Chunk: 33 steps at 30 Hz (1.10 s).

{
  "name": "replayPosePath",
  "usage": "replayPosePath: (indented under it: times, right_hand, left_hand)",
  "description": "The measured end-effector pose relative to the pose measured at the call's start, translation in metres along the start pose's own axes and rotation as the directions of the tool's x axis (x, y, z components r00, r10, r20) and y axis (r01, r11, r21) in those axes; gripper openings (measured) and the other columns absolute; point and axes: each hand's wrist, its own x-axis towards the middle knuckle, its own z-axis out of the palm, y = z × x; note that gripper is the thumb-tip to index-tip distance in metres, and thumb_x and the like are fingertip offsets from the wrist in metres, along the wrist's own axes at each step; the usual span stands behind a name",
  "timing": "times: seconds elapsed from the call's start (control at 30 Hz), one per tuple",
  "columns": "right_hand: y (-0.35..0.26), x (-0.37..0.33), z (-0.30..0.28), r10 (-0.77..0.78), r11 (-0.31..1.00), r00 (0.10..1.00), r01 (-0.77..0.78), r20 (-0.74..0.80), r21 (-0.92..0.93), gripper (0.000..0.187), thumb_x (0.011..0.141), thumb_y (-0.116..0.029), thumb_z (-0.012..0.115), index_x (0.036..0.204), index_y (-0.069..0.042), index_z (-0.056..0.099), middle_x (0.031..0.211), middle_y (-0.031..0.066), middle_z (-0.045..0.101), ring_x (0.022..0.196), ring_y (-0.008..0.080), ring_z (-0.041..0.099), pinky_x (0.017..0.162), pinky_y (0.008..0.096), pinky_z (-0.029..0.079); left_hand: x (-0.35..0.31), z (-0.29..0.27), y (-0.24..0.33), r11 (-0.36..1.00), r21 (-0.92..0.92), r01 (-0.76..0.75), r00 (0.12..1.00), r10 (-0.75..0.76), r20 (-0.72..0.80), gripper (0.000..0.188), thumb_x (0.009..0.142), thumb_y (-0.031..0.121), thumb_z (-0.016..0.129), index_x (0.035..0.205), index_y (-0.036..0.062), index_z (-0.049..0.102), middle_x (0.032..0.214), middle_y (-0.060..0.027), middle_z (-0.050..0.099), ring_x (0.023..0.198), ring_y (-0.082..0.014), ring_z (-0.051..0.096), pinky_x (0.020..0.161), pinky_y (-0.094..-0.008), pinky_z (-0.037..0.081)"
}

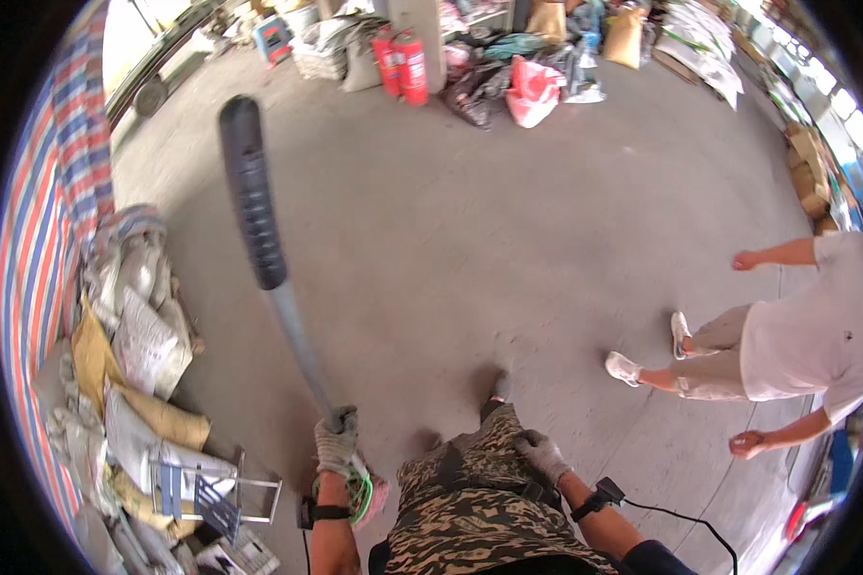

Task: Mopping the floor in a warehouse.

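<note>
My left hand (337, 442), in a pale knitted glove, is closed around the grey shaft of a long-handled tool (300, 340). A ribbed black grip tops this shaft, which slants up toward the far left; its working end is hidden. Just below that hand show a green stringy piece (360, 500) and something pink, and I cannot make out whether they belong to the tool. My right hand (544, 456), also gloved, hangs beside my camouflage clothing (489, 498) with loosely bent fingers and no visible object in them. A dark device is strapped to each wrist.
Sacks (144, 345) and a small metal frame (216, 494) line the left side, beside a striped tarp (43, 240). Fire extinguishers (410, 69) and bags (533, 91) stand far ahead. A person (805, 331) in light clothes walks at right, near cardboard boxes (808, 172).
</note>
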Motion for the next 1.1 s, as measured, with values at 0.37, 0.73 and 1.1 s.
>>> replayPosePath:
  times: [0.37, 0.73, 1.1]
  right_hand:
    - [-0.042, 0.110, -0.138, -0.280, 0.956, 0.943, 0.291, -0.182, 0.036, 0.035, 0.079, -0.026, 0.054, 0.102, 0.000, 0.056, 0.094, 0.0121, 0.062, 0.086, 0.0196, 0.059, 0.077, 0.0291, 0.046]
    - [-0.091, 0.122, -0.172, -0.107, 0.991, 0.947, 0.078, -0.302, -0.106, 0.033, 0.078, -0.028, 0.053, 0.095, 0.000, 0.059, 0.090, 0.0124, 0.062, 0.083, 0.0191, 0.059, 0.077, 0.0304, 0.045]
    - [-0.161, 0.164, -0.177, -0.080, 0.990, 0.964, 0.107, -0.255, 0.096, 0.032, 0.077, -0.024, 0.055, 0.097, 0.001, 0.059, 0.090, 0.0119, 0.063, 0.083, 0.0170, 0.057, 0.075, 0.0282, 0.043]
  left_hand:
    - [0.097, 0.088, 0.136, 0.979, -0.095, 0.179, 0.979, -0.168, 0.115, 0.009, 0.077, 0.008, 0.058, 0.082, 0.0034, 0.064, 0.058, 0.0002, 0.051, 0.042, -0.0094, 0.046, 0.039, -0.0240, 0.040]
    - [0.182, 0.166, 0.102, 0.937, -0.172, 0.305, 0.946, -0.277, 0.169, 0.013, 0.078, 0.008, 0.058, 0.090, 0.0033, 0.060, 0.067, -0.0008, 0.055, 0.057, -0.0105, 0.052, 0.055, -0.0251, 0.045]
    - [0.214, 0.195, 0.142, 0.948, -0.036, 0.315, 0.895, -0.284, 0.344, 0.017, 0.075, 0.011, 0.062, 0.089, 0.0016, 0.060, 0.075, -0.0027, 0.061, 0.069, -0.0109, 0.054, 0.067, -0.0257, 0.045]
